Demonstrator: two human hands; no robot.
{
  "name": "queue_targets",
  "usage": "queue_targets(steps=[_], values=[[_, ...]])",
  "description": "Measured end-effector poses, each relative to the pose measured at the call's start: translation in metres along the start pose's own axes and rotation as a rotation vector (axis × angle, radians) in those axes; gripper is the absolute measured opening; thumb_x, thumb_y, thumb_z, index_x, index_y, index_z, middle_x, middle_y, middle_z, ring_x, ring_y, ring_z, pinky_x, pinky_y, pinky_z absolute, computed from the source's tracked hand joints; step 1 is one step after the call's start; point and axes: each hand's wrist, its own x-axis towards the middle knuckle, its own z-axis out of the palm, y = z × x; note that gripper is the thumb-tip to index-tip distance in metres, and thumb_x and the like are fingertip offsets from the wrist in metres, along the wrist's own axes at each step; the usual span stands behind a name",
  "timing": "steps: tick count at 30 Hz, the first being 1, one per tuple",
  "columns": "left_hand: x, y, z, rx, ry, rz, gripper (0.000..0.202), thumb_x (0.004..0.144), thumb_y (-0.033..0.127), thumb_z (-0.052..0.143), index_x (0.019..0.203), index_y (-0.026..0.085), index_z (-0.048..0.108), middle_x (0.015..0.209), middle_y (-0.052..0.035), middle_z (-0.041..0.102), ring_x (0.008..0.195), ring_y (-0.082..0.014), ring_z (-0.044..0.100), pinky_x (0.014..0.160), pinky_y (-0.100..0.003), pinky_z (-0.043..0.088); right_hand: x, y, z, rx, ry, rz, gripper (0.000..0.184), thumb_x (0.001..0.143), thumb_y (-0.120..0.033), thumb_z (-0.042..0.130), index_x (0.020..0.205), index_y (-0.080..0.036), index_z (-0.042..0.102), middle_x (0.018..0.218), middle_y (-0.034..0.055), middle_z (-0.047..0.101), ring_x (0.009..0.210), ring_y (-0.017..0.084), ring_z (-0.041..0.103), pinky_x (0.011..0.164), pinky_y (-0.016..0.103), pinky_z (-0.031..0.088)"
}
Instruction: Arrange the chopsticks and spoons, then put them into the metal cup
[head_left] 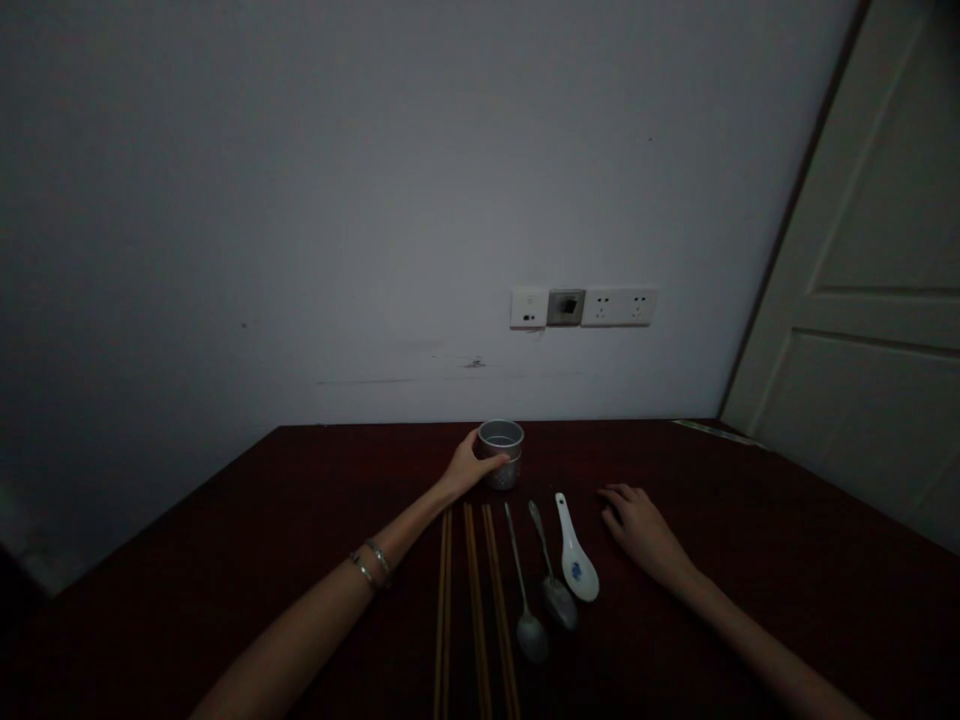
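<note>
My left hand (pixel 472 465) is wrapped round the side of a round grey metal container (pixel 504 476), which stands upright near the back of the table. Its top is uncovered. My right hand (pixel 637 527) rests on the table with its fingers stretched out, holding nothing. Just left of it lies a white soup spoon (pixel 571 540) with a blue mark in its bowl. Beside that are two metal spoons, a shorter one (pixel 559 602) and a longer one (pixel 532 636). Three pairs of wooden chopsticks (pixel 478 620) lie side by side, pointing away from me, right of my left forearm.
The dark red table (pixel 360 470) meets a pale wall (pixel 375 200) at the back. Wall sockets (pixel 619 307) sit above the table. A panelled door (pixel 870 300) stands at the right, and a thin flat strip (pixel 716 433) lies at the table's back right edge.
</note>
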Motion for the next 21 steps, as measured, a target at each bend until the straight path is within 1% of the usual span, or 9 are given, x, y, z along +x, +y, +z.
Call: queue_targets(steps=[6, 13, 16, 21], values=[[0.0001, -0.0016, -0.0026, 0.03, -0.016, 0.014, 0.06, 0.059, 0.03, 0.073, 0.113, 0.014, 0.051, 0.115, -0.0147, 0.055, 0.103, -0.0235, 0.052, 0.092, -0.04, 0.037, 0.0001, 0.0003, 0.0002, 0.012, -0.013, 0.012, 0.034, 0.08, -0.022, 0.04, 0.103, -0.01, 0.061, 0.104, 0.0128, 0.058, 0.094, 0.024, 0.05, 0.086, 0.036, 0.039], [0.0005, -0.0067, -0.0017, -0.009, -0.027, 0.039, 0.061, 0.06, 0.029, 0.072, 0.114, 0.013, 0.048, 0.115, -0.0145, 0.055, 0.104, -0.0229, 0.052, 0.093, -0.039, 0.037, 0.0003, -0.0004, -0.0007, -0.003, -0.024, 0.015, 0.035, 0.08, -0.022, 0.039, 0.104, -0.01, 0.061, 0.105, 0.0126, 0.058, 0.094, 0.024, 0.05, 0.086, 0.037, 0.039], [0.0005, -0.0076, -0.002, -0.016, -0.016, 0.024, 0.065, 0.058, 0.029, 0.074, 0.115, 0.014, 0.047, 0.116, -0.0147, 0.054, 0.106, -0.0238, 0.051, 0.094, -0.041, 0.035, 0.0004, 0.0, -0.0005, -0.012, -0.028, 0.011, 0.035, 0.08, -0.022, 0.039, 0.105, -0.009, 0.061, 0.105, 0.0131, 0.057, 0.095, 0.024, 0.05, 0.087, 0.036, 0.039], [0.0004, -0.0086, -0.0064, -0.051, -0.039, 0.003, 0.075, 0.056, 0.029, 0.075, 0.121, 0.015, 0.042, 0.122, -0.016, 0.049, 0.111, -0.0253, 0.047, 0.097, -0.042, 0.032, 0.0007, 0.001, 0.001, -0.011, -0.013, -0.007, 0.034, 0.08, -0.021, 0.039, 0.103, -0.01, 0.061, 0.104, 0.0133, 0.058, 0.094, 0.024, 0.051, 0.086, 0.037, 0.039]])
